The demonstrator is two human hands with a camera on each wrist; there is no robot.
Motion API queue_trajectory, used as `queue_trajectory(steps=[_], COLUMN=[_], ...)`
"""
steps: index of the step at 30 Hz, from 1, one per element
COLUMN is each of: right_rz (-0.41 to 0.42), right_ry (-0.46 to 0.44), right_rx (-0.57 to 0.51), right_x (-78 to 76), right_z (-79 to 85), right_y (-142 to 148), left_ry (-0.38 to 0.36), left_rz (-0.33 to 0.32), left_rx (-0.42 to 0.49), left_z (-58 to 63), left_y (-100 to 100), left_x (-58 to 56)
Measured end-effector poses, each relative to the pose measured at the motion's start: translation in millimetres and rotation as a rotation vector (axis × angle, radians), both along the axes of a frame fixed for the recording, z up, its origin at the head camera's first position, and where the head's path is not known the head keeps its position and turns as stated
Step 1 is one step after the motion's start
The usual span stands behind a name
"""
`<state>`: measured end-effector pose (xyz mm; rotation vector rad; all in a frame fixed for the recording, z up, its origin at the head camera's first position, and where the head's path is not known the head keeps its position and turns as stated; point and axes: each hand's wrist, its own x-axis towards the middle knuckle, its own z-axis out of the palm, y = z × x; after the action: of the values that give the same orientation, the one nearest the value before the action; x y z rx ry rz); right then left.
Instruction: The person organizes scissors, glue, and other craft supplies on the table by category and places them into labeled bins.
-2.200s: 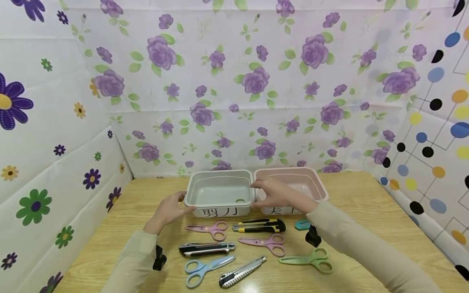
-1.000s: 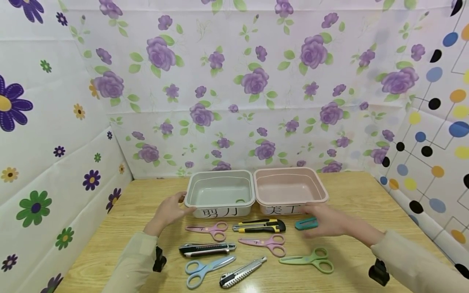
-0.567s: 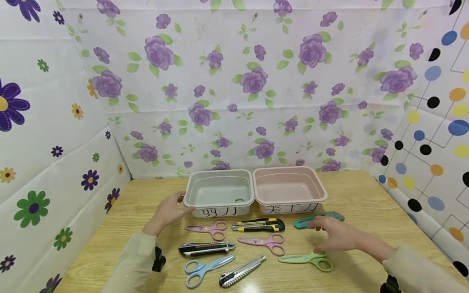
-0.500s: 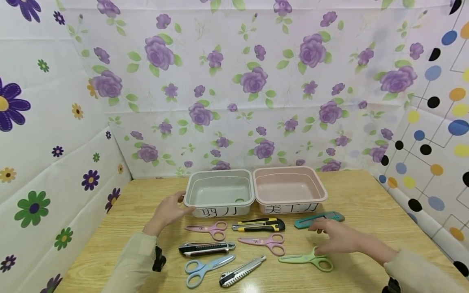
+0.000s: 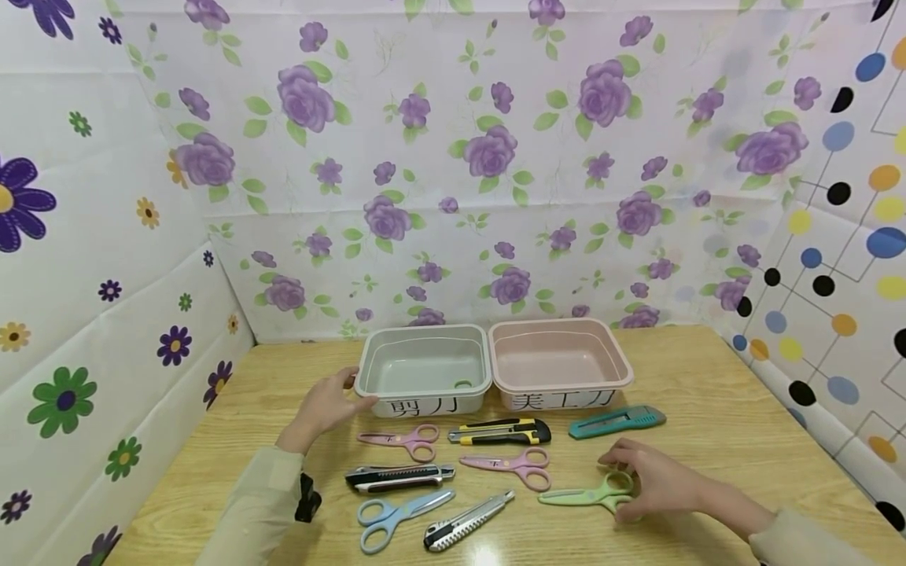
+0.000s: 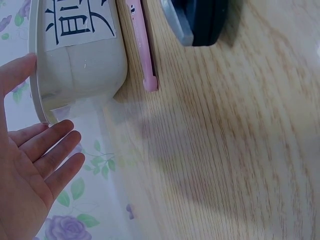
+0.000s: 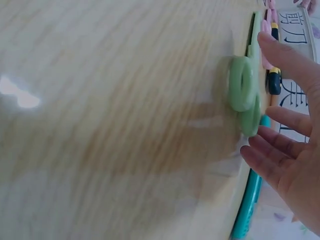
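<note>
Here, the far gray bin (image 5: 425, 354) shows a small green curve (image 5: 463, 384) inside, its nature unclear; the pink bin (image 5: 555, 354) stands just right. The left hand (image 5: 327, 407), fingers relaxed, touches the gray bin's left end. The right hand (image 5: 661, 481), loosely spread, frames the handles of green scissors (image 5: 600, 496), near right.

Free room above grey tub (image 5: 427, 355)

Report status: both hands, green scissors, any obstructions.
Left hand touching gray bin. Right hand at handles of green scissors, no grip visible. Scissors flat on table. Nothing seen blocking.
</note>
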<state>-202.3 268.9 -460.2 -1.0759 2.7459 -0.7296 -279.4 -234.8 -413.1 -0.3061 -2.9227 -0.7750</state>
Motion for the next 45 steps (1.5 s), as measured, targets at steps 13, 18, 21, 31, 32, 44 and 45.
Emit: queue_trajectory(steps=[13,18,21,31,32,44,45], right_rz=[0.023,0.045,0.045,0.03,0.029,0.027,0.029], right_ry=[0.033,0.029,0.021,-0.017,-0.025,-0.001,0.006], right_rx=[-0.045,-0.067,-0.05,0.012,0.014,0.038,0.04], right_x=[5.6,4.8,4.9,5.9,5.6,-0.2,-0.7], right_z=[-11.9,-13.0,-11.3,-3.6,-3.1,16.1,18.2], right_y=[2.3,2.2,1.6,-0.4,-0.5,-0.9,-1.2], left_ry=[-0.013,-0.017,-0.021,-0.018,-0.018,-0.02,-0.019], left_rz=[0.008,0.014,0.015,0.015,0.015,0.013,0.012], left_rx=[0.003,0.008,0.011,0.001,-0.002,-0.006,-0.003], left_z=[-1.6,-1.7,-1.6,-1.2,-1.2,-1.2,-1.0], left_y=[-0.4,-0.8,-1.0,-0.4,-0.4,-1.0,-1.0], left_x=[-1.6,-1.4,-0.9,-0.8,-1.0,-2.2,-2.1])
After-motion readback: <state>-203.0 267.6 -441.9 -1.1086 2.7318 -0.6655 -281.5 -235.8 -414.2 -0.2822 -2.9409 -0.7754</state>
